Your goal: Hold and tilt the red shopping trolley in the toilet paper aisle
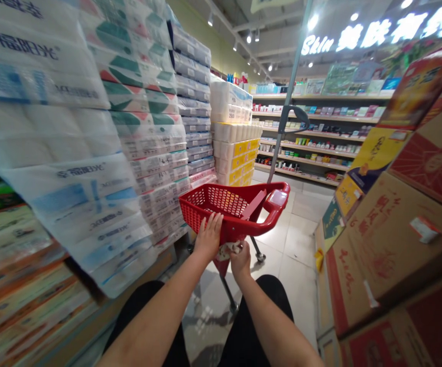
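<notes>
A red plastic shopping cart (234, 201) with a perforated basket stands in front of me, its handle pointing to the right. My left hand (210, 237) lies against the near side wall of the basket, fingers stretched out and their tips at the rim. Just below the basket, my right hand (241, 257) is closed, fingers curled round a pale patterned cloth (227, 250). The cloth is bunched against the cart's underside, partly covered by both hands. Nothing can be made out inside the basket.
Tall stacks of wrapped toilet paper (63, 137) rise on the left. Cardboard boxes (381, 224) are piled on the right. A grey metal pole (290, 76) stands behind the cart. Shelves of small packages (320, 135) line the back. Pale floor tiles (299, 244) run between.
</notes>
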Action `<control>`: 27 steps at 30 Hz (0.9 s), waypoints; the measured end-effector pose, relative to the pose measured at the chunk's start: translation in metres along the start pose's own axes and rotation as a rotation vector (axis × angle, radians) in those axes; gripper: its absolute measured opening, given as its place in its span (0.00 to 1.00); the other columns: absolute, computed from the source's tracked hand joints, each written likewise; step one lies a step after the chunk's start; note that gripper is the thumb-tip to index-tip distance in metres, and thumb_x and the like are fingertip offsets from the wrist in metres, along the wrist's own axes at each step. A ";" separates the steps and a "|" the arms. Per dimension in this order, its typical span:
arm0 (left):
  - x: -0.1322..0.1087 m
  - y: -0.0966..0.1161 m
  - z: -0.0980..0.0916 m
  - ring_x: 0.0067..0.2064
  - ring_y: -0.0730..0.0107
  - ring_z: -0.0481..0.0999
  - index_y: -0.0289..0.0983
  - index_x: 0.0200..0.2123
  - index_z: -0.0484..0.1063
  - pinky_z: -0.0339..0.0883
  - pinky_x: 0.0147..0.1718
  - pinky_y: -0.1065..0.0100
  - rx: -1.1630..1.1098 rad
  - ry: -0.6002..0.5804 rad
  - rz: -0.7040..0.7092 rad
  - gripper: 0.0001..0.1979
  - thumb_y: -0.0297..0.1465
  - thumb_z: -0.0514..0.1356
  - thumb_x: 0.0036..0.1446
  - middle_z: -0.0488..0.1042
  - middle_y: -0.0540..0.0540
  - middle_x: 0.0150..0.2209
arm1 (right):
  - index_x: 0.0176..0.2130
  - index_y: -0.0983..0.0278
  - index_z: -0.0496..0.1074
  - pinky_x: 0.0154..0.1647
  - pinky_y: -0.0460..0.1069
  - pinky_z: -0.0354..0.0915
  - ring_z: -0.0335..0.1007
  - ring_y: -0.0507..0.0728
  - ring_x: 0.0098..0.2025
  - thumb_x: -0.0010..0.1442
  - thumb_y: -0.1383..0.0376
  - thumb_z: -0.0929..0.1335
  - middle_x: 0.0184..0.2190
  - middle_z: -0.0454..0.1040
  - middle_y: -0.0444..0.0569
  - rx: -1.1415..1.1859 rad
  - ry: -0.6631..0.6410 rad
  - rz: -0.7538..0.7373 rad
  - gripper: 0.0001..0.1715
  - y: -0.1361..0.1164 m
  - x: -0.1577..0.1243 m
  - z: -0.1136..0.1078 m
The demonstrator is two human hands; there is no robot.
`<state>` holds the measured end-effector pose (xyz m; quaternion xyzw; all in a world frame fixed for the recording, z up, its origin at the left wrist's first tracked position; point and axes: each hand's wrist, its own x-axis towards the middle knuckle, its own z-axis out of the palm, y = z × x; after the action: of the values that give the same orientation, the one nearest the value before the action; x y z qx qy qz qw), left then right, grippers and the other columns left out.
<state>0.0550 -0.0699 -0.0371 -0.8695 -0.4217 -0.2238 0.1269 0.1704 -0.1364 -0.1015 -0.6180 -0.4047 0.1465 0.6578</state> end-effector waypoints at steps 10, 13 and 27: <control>-0.001 -0.004 -0.019 0.70 0.60 0.35 0.31 0.68 0.42 0.35 0.68 0.51 0.095 0.077 0.111 0.34 0.23 0.45 0.58 0.47 0.41 0.69 | 0.31 0.60 0.63 0.35 0.48 0.65 0.67 0.55 0.32 0.44 0.67 0.65 0.30 0.69 0.43 -0.022 -0.058 -0.055 0.10 0.001 0.002 -0.004; -0.003 -0.001 -0.018 0.70 0.61 0.37 0.32 0.68 0.37 0.36 0.68 0.51 0.101 0.091 0.140 0.36 0.23 0.45 0.58 0.46 0.41 0.69 | 0.34 0.61 0.65 0.38 0.50 0.65 0.68 0.55 0.35 0.44 0.68 0.65 0.33 0.70 0.44 -0.001 -0.045 -0.069 0.12 0.006 0.000 -0.002; -0.009 0.010 -0.013 0.69 0.55 0.46 0.27 0.68 0.32 0.42 0.66 0.50 0.073 0.086 0.111 0.39 0.22 0.47 0.55 0.47 0.33 0.68 | 0.31 0.61 0.63 0.27 0.45 0.62 0.67 0.53 0.26 0.42 0.65 0.68 0.24 0.70 0.41 0.061 -0.159 0.089 0.13 0.005 0.010 -0.003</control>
<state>0.0547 -0.0871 -0.0309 -0.8760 -0.3747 -0.2380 0.1887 0.1804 -0.1303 -0.1027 -0.6016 -0.4231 0.2366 0.6349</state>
